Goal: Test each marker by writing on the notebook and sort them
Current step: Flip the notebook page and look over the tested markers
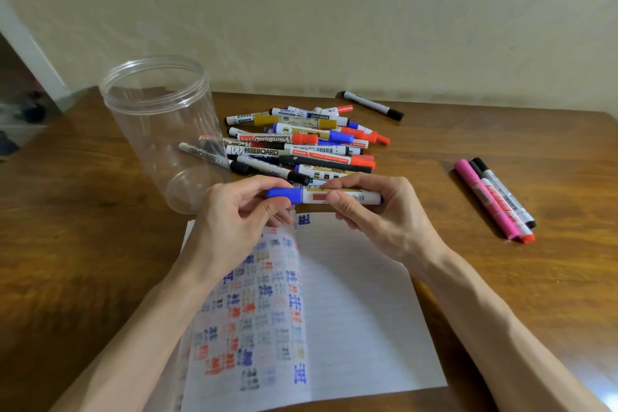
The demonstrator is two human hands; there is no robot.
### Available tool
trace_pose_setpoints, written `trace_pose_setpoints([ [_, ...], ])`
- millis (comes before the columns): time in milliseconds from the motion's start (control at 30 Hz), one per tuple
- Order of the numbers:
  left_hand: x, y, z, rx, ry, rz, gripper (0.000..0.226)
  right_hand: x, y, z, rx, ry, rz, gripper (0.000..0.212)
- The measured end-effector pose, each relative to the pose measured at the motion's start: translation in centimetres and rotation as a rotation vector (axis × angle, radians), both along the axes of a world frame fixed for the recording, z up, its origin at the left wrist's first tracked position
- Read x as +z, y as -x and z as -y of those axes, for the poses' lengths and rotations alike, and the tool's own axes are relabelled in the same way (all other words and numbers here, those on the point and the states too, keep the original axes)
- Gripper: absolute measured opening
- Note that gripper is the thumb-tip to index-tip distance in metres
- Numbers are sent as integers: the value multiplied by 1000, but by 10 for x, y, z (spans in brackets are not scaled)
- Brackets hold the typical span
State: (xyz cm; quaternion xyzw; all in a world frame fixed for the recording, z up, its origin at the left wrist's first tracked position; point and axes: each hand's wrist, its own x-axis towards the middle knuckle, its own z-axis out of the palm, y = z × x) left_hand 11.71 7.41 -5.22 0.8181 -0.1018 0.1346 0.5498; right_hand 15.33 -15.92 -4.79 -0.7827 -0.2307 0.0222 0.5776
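The blue marker [337, 196] is held level just above the top edge of the notebook [351, 311]. It looks light, stiff and smooth-barrelled. The left hand [234, 224] pinches its cap [283, 195], and the right hand [378, 207] wraps its fingers [354, 179] round the white barrel, sound holds for pulling it open. Behind it lies a loose pile of markers [301, 144]. The clear jar [160, 117] on the bench [501, 294] looks empty.

Free room and obstacles on the table [451, 137].
Blocked at far centre by the marker pile [301, 144], at left by an upright clear jar [160, 124] beside it, at right by three markers [495, 197], at the far edge by one black marker [373, 105]. Open over bare wood between pile and three markers. Taken up above the notebook's [351, 294] far edge by left hand [234, 217] and right hand [374, 207] gripping a blue marker [334, 196].
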Motion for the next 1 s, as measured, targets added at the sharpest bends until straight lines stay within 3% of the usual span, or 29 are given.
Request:
trace_pose_setpoints([
  [500, 7, 1, 1, -15, 74, -9, 16, -10, 1, -12, -15, -168, -57, 18],
  [667, 20, -1, 4, -34, 222, 7, 21, -5, -3, -18, -27, -216, -43, 22],
  [900, 31, 2, 7, 10, 314, 26, 26, -9, -5, -17, -42, -205, -35, 37],
  [1000, 41, 2, 6, 46, 324, 79, 28, -10, -8, -17, -82, -132, 34, 54],
])
